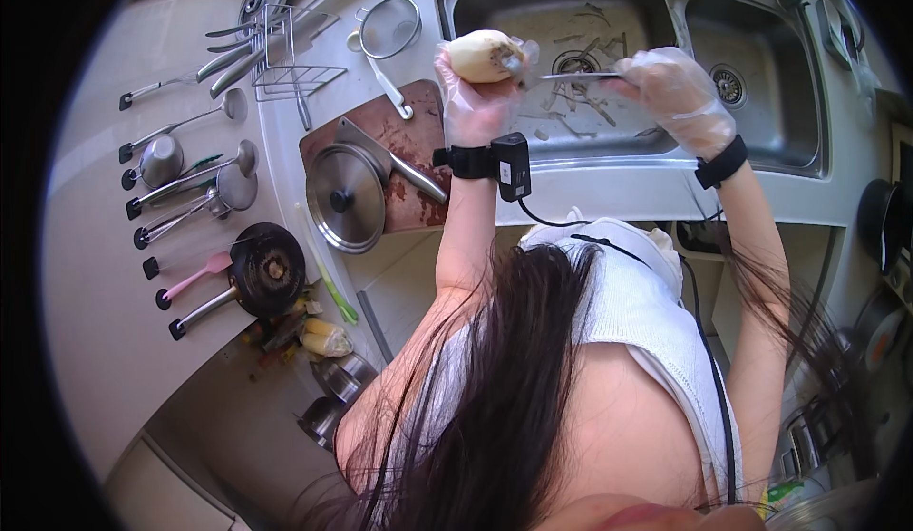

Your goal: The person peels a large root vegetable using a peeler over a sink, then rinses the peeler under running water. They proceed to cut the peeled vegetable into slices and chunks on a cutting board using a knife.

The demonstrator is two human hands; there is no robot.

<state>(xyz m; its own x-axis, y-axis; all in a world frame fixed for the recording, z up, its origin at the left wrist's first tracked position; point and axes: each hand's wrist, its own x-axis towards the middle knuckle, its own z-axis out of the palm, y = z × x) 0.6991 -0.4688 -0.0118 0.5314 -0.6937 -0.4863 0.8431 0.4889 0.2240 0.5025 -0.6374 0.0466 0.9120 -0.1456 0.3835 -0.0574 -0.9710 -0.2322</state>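
Observation:
My left hand (479,107), in a clear plastic glove, grips a pale peeled root vegetable (479,57) over the left rim of the large steel sink basin (492,3). Dark marks show on the vegetable's right end. Over the basin's right side, my gloved right hand (677,96) is closed around a thin metal tool (578,76). It is seen edge-on, so whether it is a knife or a peeler is unclear. Its tip points left at the vegetable, with a small gap between them. Brownish strips of peel (599,109) lie in the basin around the drain.
Left of the sink, a stained cutting board (421,114) bears a metal-handled cleaver (410,171) and a pot lid (347,199). Behind it are a strainer (389,27) and a wire knife rack (292,74). Utensils and a frying pan (267,269) hang along the left wall. A smaller basin (756,46) adjoins on the right.

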